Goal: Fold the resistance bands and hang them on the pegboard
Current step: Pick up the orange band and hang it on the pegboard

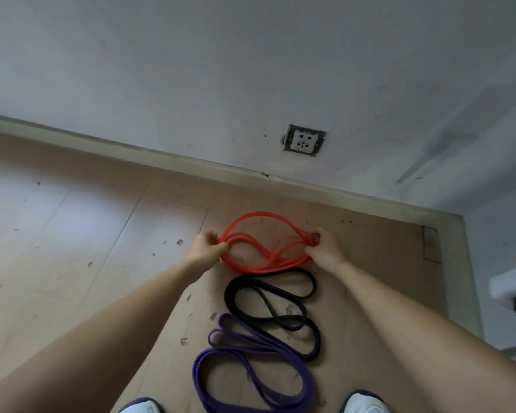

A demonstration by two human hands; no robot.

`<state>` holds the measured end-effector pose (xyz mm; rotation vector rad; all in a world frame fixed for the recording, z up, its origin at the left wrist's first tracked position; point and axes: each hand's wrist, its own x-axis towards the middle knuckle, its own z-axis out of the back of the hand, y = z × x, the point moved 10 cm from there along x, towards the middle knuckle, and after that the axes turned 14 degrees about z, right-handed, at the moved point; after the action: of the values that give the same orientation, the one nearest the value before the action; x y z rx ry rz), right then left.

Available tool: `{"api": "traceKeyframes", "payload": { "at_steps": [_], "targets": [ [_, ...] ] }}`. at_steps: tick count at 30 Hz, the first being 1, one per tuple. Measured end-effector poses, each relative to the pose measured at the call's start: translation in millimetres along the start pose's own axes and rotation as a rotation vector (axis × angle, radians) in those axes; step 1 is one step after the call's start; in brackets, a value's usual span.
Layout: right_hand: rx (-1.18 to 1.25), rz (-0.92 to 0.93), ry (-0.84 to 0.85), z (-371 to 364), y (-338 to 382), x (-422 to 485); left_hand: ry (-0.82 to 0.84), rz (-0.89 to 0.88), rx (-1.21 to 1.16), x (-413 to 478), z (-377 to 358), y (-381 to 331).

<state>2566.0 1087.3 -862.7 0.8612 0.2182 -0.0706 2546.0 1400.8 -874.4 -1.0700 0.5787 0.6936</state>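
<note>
On the left the pale wooden floor (57, 234) lies open up to the grey-white wall (191, 70). The middle strip is taken: an orange-red rubber band (259, 214) stretched between left hand (204, 248) and right hand (325, 248), then a looped black rubber band (229, 295) and a coiled purple rubber band (198, 371) nearer. A wall corner (495, 248) closes the right.

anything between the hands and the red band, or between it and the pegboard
Nothing between hands and band: the left hand and right hand grip opposite ends of the red resistance band. The pegboard is not in view, so that path cannot be judged.
</note>
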Motion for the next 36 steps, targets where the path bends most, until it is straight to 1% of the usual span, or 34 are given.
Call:
{"api": "traceKeyframes", "payload": {
  "at_steps": [2,6,8,12,16,18,21,26,32,36],
  "targets": [
    [0.001,0.037,0.017,11,16,-4,0.061,-0.012,-0.023,-12,2,-14],
    [0.023,0.138,0.076,39,66,-11,0.066,-0.058,0.008,-36,18,-40],
    [0.022,0.199,0.107,61,102,-16,0.059,-0.075,0.059,-52,28,-51],
    [0.013,0.349,0.089,116,182,-36,0.06,-0.141,0.138,-93,50,-81],
    [0.192,0.394,0.06,165,247,-72,0.132,-0.221,0.251,-145,69,-115],
    [0.267,0.417,0.04,188,277,-90,0.142,-0.254,0.254,-171,79,-128],
    [0.343,0.446,0.008,224,315,-113,0.219,-0.283,0.149,-208,81,-136],
    [0.463,0.436,-0.02,271,358,-147,0.465,-0.272,0.008,-265,57,-135],
    [0.513,0.425,-0.073,314,375,-187,0.746,-0.279,-0.295,-333,-22,-129],
    [0.504,0.412,-0.103,340,373,-211,0.809,-0.298,-0.471,-365,-68,-129]
  ]
}}
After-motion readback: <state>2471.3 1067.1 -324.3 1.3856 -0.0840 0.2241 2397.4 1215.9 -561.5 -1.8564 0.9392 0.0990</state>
